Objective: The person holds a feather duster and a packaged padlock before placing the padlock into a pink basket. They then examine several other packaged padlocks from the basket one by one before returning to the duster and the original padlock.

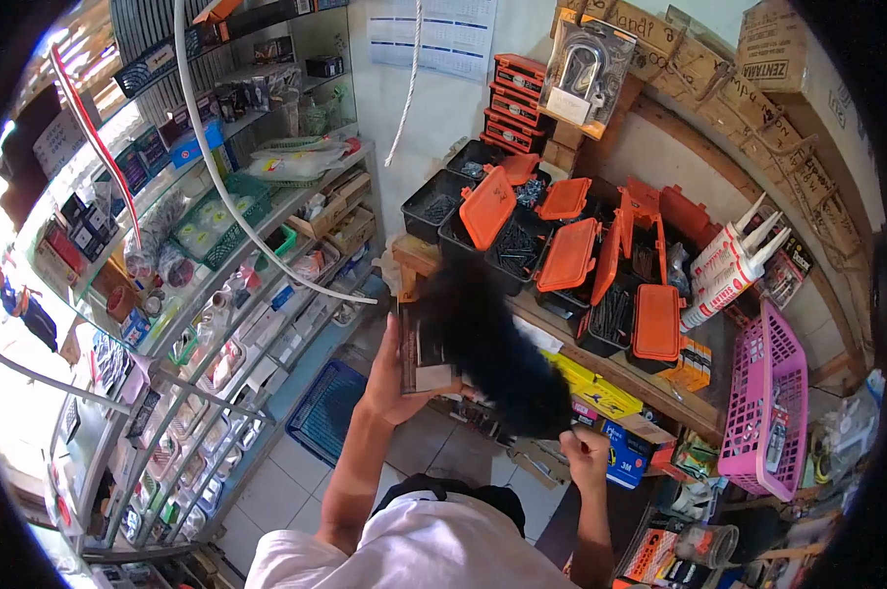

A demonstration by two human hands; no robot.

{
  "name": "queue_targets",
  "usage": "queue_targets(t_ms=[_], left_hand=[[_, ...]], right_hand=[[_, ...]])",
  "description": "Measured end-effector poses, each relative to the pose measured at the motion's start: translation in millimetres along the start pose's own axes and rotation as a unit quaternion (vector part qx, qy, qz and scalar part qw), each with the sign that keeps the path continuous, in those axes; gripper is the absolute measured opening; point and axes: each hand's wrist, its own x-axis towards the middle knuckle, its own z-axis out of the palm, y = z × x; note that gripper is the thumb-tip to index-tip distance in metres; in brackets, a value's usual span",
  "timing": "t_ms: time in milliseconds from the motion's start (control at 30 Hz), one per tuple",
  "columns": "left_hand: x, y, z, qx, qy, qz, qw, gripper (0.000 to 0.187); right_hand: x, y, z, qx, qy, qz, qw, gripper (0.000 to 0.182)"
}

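My left hand (392,378) is closed around a small dark box with a pale label (431,377), held up in front of my body. A fluffy black feather duster (507,363) lies across the box's right side and hides part of it. At the duster's lower end, my right hand (586,457) is closed on its handle, which is mostly hidden by the fingers. Beyond the duster, black bins with orange lids (568,257) stand on a wooden shelf, several with their lids raised and dark nails or screws inside.
Glass shelving (296,211) full of packaged goods runs along the left. A blue crate (330,412) sits on the tiled floor. To the right are sealant tubes (728,270) and a pink basket (765,393). A white rope (407,88) and a cable (203,137) hang down.
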Motion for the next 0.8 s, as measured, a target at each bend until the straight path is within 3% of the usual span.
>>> queue_targets(t_ms=[33,67,100,200,233,267,300,333,367,400,467,533,600,667,733,767,800], left_hand=[[5,3,-4,0.236,-0.010,0.016,0.972,0.080],[10,4,-7,0.459,-0.019,0.030,0.888,0.082],[12,0,-9,0.471,0.039,0.066,0.879,0.088],[20,-7,-8,0.479,0.028,0.056,0.876,0.082],[23,-9,-14,0.478,0.028,0.054,0.876,0.082],[25,-11,-24,0.626,0.042,0.129,0.768,0.079],[26,-11,-30,0.748,0.056,0.199,0.631,0.076],[25,-8,-30,0.747,0.057,0.196,0.632,0.076],[23,-3,-29,0.616,0.110,0.130,0.769,0.075],[23,0,-29,0.458,0.157,0.059,0.873,0.074],[26,-8,-24,0.442,0.166,0.056,0.880,0.073],[27,-20,-13,0.416,0.180,0.059,0.890,0.070],[28,-20,-12,0.411,0.204,0.078,0.885,0.068],[30,5,-33,0.303,-0.090,-0.070,0.946,0.068],[31,11,-39,0.331,-0.065,-0.051,0.940,0.069],[31,9,-38,0.358,-0.040,-0.036,0.932,0.071],[31,-7,-45,0.640,0.089,0.152,0.748,0.070]], right_hand=[[-3,1,-1,0.063,0.041,0.076,0.994,0.047],[-6,0,0,0.062,0.042,0.075,0.994,0.047],[-8,-3,2,0.096,0.064,0.090,0.989,0.046],[-15,1,9,0.136,0.081,0.112,0.981,0.045],[-15,3,11,0.029,0.041,0.009,0.999,0.044],[-14,6,12,-0.078,0.000,-0.093,0.993,0.044],[-16,11,14,-0.066,0.012,-0.072,0.995,0.043],[-18,13,15,-0.067,0.013,-0.068,0.995,0.043],[-19,13,16,-0.026,0.043,-0.015,0.999,0.043],[-19,12,17,0.015,0.075,0.037,0.996,0.044],[-18,6,11,0.012,0.077,0.047,0.996,0.044],[-15,4,-1,-0.052,0.015,0.009,0.998,0.045],[-12,6,-12,-0.041,0.048,0.003,0.998,0.046],[-10,1,-17,-0.044,0.055,0.033,0.997,0.048],[-9,3,-17,-0.039,0.041,0.021,0.998,0.047],[-5,3,-20,-0.080,-0.015,0.003,0.997,0.041],[-3,0,-20,-0.082,-0.016,0.003,0.997,0.041]])
